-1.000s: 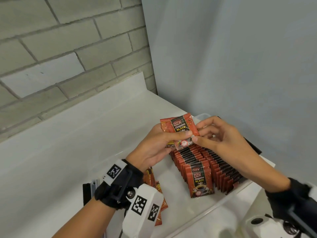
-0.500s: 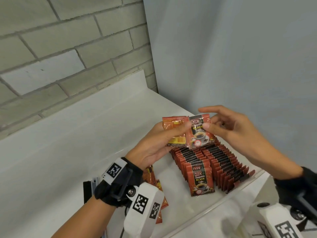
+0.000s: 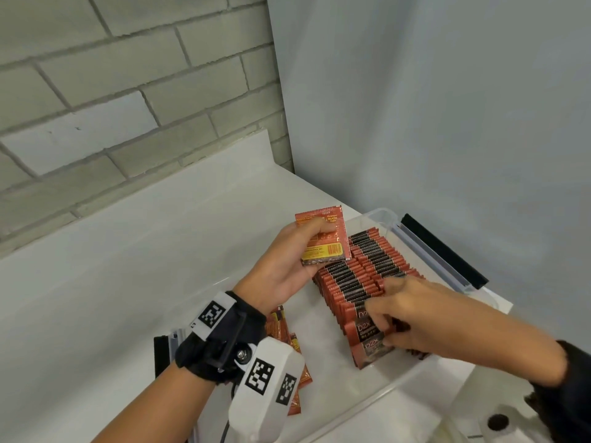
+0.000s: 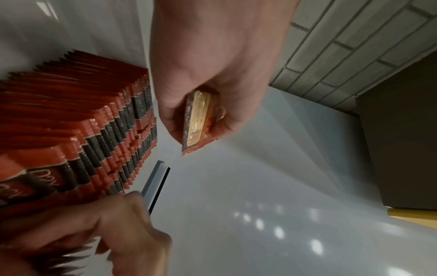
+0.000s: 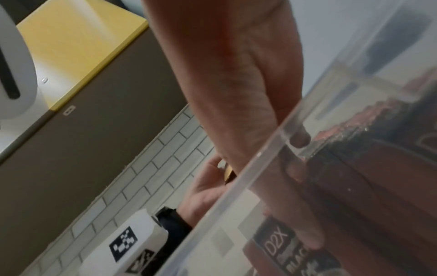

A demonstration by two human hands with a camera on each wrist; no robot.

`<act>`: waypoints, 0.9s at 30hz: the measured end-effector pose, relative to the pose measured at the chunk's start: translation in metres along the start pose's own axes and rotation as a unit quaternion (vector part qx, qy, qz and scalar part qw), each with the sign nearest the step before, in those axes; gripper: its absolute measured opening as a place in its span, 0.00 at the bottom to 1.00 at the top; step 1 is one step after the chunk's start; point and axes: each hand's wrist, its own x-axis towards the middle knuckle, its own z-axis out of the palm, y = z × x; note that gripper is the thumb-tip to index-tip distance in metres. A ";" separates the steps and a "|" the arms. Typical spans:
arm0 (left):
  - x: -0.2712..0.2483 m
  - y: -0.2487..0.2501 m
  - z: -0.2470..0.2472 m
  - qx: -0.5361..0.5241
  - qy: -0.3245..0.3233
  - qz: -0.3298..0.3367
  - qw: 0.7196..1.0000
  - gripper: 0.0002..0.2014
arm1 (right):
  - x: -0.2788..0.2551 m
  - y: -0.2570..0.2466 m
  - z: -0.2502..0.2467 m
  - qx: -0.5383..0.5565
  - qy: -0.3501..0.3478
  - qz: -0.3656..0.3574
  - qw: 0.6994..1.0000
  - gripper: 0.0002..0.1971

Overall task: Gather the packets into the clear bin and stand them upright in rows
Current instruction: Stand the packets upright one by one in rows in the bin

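The fingers of the right hand [image 3: 412,318] are curled down over the near end of the rows of standing red-and-black foil packets [image 3: 361,276], pinching the front packet by its top edge as it goes in; the head view shows the thumb at its printed face. Above the rows' far-left end, the left hand [image 3: 287,270] grips a small stack of the same red foil packets [image 3: 324,236], back label up, thumb across the top and fingers underneath. Both rows sit inside the clear plastic bin [image 3: 428,383], whose near wall cuts across the right wrist view with the fingertips seen through it. A few loose packets [image 3: 295,346] lie flat on the white counter [image 3: 128,282] just left of the bin, partly hidden behind the left wrist camera.

The rows lean slightly and nothing braces their near end but the right hand. If it lets go before the front packet is seated, I would expect that packet to flop forward and take its neighbours with it. The left hand's stack is held high and could fan out or slip if the grip loosens.
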 end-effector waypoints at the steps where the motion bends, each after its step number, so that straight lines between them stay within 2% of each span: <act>1: 0.000 0.000 0.000 0.003 -0.004 0.004 1.000 0.03 | 0.002 -0.001 0.000 -0.028 0.023 -0.017 0.999 0.11; 5: 0.000 -0.001 -0.002 0.012 -0.014 0.018 1.000 0.08 | 0.008 0.002 0.008 -0.102 0.130 -0.054 0.985 0.21; 7: 0.001 -0.001 -0.002 0.014 -0.020 0.021 0.999 0.10 | 0.012 0.003 0.012 -0.114 0.139 -0.054 0.982 0.24; 15: 0.001 -0.002 -0.001 0.014 -0.023 0.010 1.000 0.13 | 0.013 0.002 0.011 -0.112 0.122 -0.042 0.985 0.28; 19: 0.001 -0.003 0.000 0.006 -0.020 0.005 1.000 0.16 | 0.012 -0.001 0.004 -0.118 0.083 -0.024 0.989 0.23; 22: 0.002 -0.002 0.001 -0.005 -0.022 0.002 1.000 0.15 | 0.010 -0.002 -0.002 -0.080 0.060 -0.031 0.994 0.21; 24: 0.002 -0.002 0.000 -0.012 -0.027 0.001 1.000 0.13 | 0.008 -0.001 -0.004 -0.049 0.013 -0.012 0.999 0.22; 27: 0.003 -0.002 0.000 -0.021 -0.035 0.004 0.999 0.11 | 0.005 0.003 -0.005 0.063 0.004 0.017 0.998 0.21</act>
